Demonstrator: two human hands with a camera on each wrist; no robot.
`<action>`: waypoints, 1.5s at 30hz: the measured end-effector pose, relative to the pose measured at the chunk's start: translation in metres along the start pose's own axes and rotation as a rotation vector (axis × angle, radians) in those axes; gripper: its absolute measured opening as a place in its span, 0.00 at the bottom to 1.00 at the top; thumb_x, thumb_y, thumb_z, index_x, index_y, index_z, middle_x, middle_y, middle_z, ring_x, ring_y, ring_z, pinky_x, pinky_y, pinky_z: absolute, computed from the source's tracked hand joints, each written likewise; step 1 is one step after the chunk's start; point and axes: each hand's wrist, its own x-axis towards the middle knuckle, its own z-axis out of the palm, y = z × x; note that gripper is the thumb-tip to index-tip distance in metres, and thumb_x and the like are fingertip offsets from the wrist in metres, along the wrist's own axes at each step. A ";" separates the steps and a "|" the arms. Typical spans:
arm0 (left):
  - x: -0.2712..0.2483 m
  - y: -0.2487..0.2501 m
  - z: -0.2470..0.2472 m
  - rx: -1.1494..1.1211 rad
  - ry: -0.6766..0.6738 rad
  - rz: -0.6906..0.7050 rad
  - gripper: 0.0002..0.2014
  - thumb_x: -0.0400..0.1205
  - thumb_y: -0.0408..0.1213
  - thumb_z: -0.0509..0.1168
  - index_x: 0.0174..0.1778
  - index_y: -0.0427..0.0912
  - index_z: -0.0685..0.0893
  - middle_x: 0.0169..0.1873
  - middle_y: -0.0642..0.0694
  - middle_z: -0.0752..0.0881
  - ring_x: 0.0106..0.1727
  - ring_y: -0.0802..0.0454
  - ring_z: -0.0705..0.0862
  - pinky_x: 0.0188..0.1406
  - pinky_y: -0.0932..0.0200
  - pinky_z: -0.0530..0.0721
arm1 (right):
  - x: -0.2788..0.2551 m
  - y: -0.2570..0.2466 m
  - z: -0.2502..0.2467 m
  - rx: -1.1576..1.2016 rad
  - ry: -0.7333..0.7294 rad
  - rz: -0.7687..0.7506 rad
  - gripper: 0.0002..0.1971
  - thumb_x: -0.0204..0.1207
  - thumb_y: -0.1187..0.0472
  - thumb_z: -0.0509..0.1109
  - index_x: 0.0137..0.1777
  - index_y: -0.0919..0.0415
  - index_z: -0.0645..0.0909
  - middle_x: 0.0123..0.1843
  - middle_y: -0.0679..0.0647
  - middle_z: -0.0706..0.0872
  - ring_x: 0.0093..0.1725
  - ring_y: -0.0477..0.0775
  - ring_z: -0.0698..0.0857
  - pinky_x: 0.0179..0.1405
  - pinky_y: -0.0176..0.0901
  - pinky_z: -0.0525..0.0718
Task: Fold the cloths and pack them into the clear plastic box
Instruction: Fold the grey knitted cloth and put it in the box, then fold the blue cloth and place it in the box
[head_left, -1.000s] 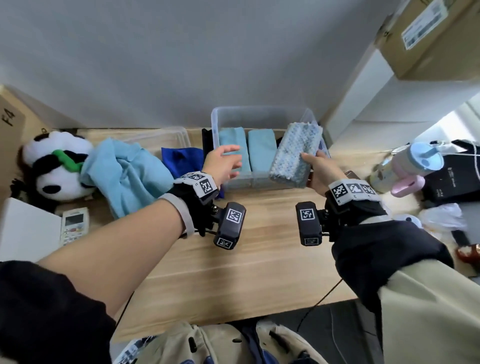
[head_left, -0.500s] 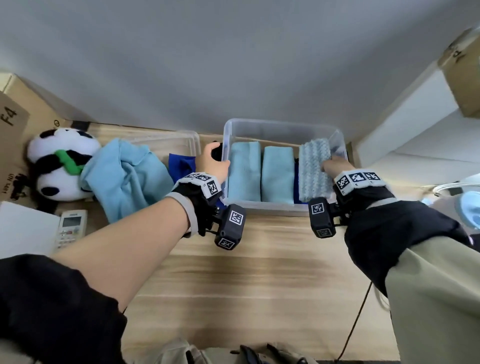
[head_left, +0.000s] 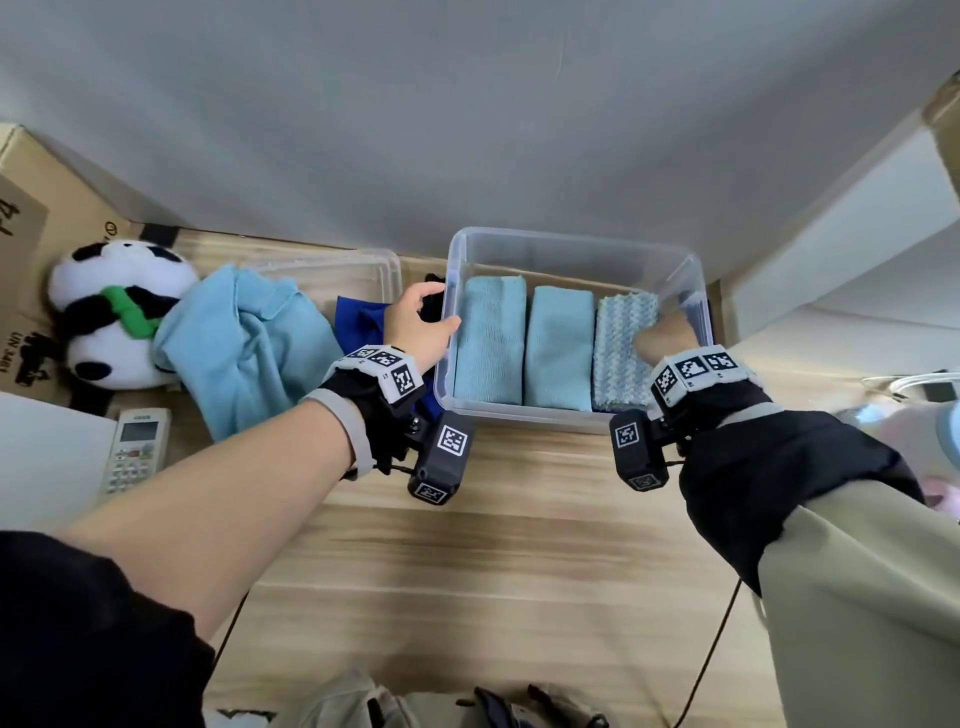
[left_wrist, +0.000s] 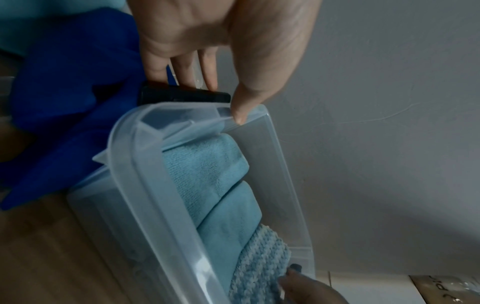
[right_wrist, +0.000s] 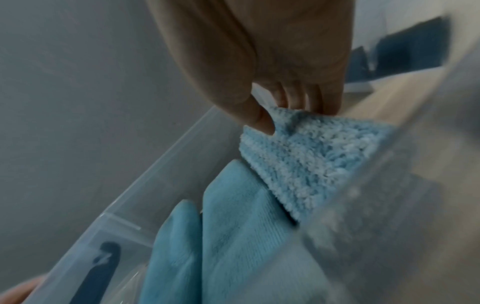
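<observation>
The clear plastic box (head_left: 571, 240) stands at the back of the wooden table. Two folded light blue cloths (head_left: 491, 345) (head_left: 558, 348) lie side by side in it. A fluffy blue-and-white cloth (head_left: 618, 358) lies folded to their right. My right hand (head_left: 662, 332) is down inside the box's right end; in the right wrist view the right hand (right_wrist: 280, 114) pinches the far end of the fluffy cloth (right_wrist: 311, 156) between thumb and fingers. My left hand (head_left: 434, 317) grips the box's left wall, thumb (left_wrist: 240, 111) over the rim (left_wrist: 145, 185), fingers outside.
Left of the box lie a crumpled dark blue cloth (head_left: 361, 322) and a loose light blue cloth (head_left: 244, 348), partly on the clear lid (head_left: 332, 267). A panda plush (head_left: 109, 312), a remote (head_left: 135, 449) and a cardboard box (head_left: 31, 218) sit far left. The grey wall is close behind.
My right hand carried the fluffy cloth from the box's front rim down into its right end. My left hand moved from above the box to grip its left wall.
</observation>
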 end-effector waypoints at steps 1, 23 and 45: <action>-0.001 -0.001 0.000 -0.002 0.004 0.000 0.22 0.78 0.30 0.67 0.69 0.43 0.76 0.72 0.43 0.74 0.76 0.50 0.69 0.74 0.55 0.69 | 0.000 -0.003 0.000 0.019 0.035 -0.017 0.26 0.79 0.71 0.57 0.78 0.67 0.59 0.60 0.61 0.78 0.57 0.60 0.80 0.54 0.48 0.78; -0.019 -0.048 -0.037 -0.125 0.010 -0.059 0.14 0.79 0.34 0.66 0.61 0.39 0.84 0.59 0.37 0.85 0.59 0.46 0.83 0.68 0.48 0.79 | -0.093 -0.006 0.011 0.412 -0.244 -0.359 0.12 0.80 0.70 0.56 0.44 0.58 0.79 0.39 0.52 0.86 0.36 0.47 0.83 0.37 0.35 0.77; -0.059 -0.150 -0.133 0.003 0.085 -0.246 0.13 0.76 0.26 0.62 0.52 0.40 0.88 0.56 0.35 0.87 0.62 0.38 0.82 0.62 0.49 0.81 | -0.186 -0.022 0.188 0.080 -0.563 -0.280 0.22 0.80 0.68 0.59 0.74 0.61 0.72 0.74 0.62 0.72 0.67 0.62 0.74 0.66 0.47 0.76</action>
